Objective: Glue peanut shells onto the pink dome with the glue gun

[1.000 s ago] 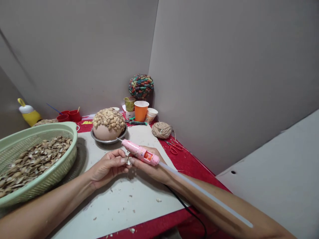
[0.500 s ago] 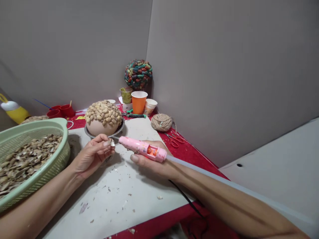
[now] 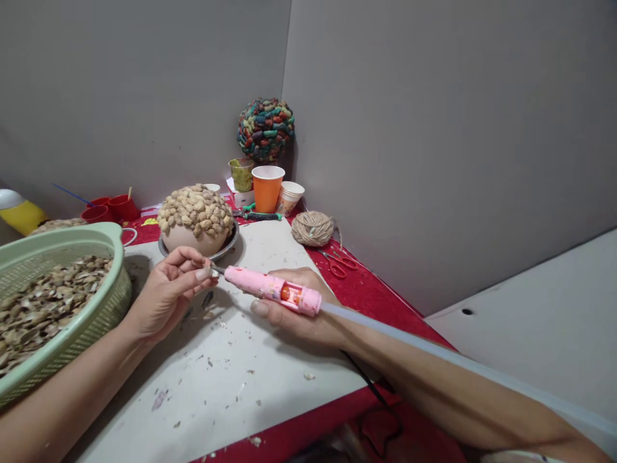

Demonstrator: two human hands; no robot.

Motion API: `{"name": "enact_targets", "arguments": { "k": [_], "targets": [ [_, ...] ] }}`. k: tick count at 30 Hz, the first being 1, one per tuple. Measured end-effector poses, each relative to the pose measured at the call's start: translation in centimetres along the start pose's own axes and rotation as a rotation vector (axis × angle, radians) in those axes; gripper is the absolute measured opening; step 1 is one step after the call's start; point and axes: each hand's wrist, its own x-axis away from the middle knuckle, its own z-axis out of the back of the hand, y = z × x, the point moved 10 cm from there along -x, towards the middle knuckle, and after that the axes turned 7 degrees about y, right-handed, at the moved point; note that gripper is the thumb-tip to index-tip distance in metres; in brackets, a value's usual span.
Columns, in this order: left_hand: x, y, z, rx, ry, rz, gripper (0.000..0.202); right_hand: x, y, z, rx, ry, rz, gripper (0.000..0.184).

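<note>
My right hand [image 3: 294, 312] is wrapped round a pink glue gun [image 3: 272, 290] with a long clear glue stick [image 3: 434, 360] trailing from its back along my forearm. The gun's metal tip points left and meets a small shell piece pinched in the fingertips of my left hand [image 3: 168, 292]. Both hands hover over a white board [image 3: 231, 379] strewn with crumbs. Just behind them a tan ball partly covered with nut shells [image 3: 195, 215] sits in a metal bowl [image 3: 230, 239].
A green basket [image 3: 91, 302] of shells stands at left. At the back are red cups [image 3: 108, 207], an orange cup [image 3: 267, 186], paper cups, a multicoloured shell ball [image 3: 265, 128], a twine ball [image 3: 313, 228] and red scissors [image 3: 337, 265] on red cloth. Grey walls close the corner.
My left hand has carried the shell piece away from my right fingers, up and left, and the gun's tip now touches it. The view has tilted down slightly.
</note>
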Motion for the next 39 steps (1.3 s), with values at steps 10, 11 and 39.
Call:
{"name": "enact_targets", "arguments": {
  "k": [10,11,39],
  "targets": [
    [-0.2,0.1,0.1,-0.037,-0.007,-0.063,0.035,-0.1,-0.7,0.1,0.045,0.022,0.09,0.042],
    [-0.2,0.1,0.1,-0.042,-0.006,-0.062,0.034,0.0,-0.7,0.1,0.034,0.028,0.102,0.041],
    [0.0,0.3,0.0,-0.094,-0.003,-0.091,0.035,-0.2,-1.0,0.1,0.066,0.019,0.108,0.035]
  ]
}}
